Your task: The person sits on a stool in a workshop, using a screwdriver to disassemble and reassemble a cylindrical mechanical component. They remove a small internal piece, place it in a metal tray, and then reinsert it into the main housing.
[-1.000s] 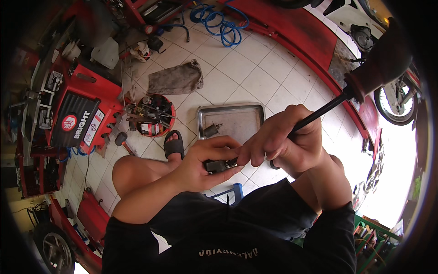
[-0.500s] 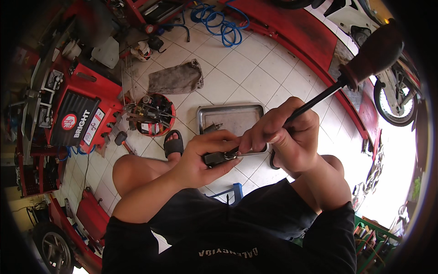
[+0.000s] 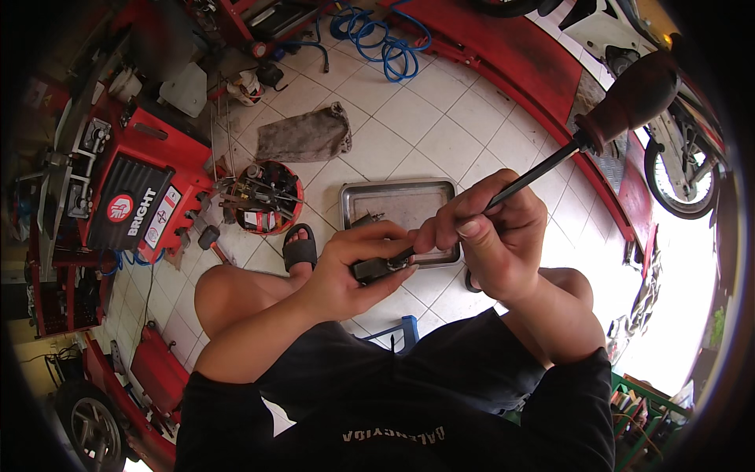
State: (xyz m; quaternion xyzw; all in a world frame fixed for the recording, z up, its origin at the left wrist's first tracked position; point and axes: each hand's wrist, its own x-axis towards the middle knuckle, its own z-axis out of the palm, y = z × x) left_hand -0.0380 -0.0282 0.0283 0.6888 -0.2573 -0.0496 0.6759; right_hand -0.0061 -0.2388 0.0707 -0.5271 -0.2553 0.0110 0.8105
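Between the fingers and thumb of my left hand (image 3: pixel 346 271) sits a small dark metal part (image 3: pixel 371 271), its kind partly hidden by the grip. My right hand (image 3: pixel 503 236) is closed on the shaft of a long screwdriver (image 3: pixel 543 168). The screwdriver's dark reddish handle (image 3: pixel 633 102) points up to the far right, and its tip end reaches toward the metal part. My right fingertips nearly meet my left ones there. Below and beyond the hands, a shallow metal tray (image 3: pixel 397 189) rests on the floor with another small metal part (image 3: pixel 366 219) in it.
A round red container of tools (image 3: pixel 267 197) stands left of the tray, near a hammer (image 3: pixel 211 238). A grey rag (image 3: pixel 303 135) lies farther off on the tiles. A red machine (image 3: pixel 141 197) stands at left, a red lift platform (image 3: pixel 503 59) at far right, with a blue hose (image 3: pixel 393 55) beside it.
The screwdriver's handle has shifted slightly left and down, and it looks turned a little. My right hand's fingers have rolled along the shaft. My left hand stays nearly still.
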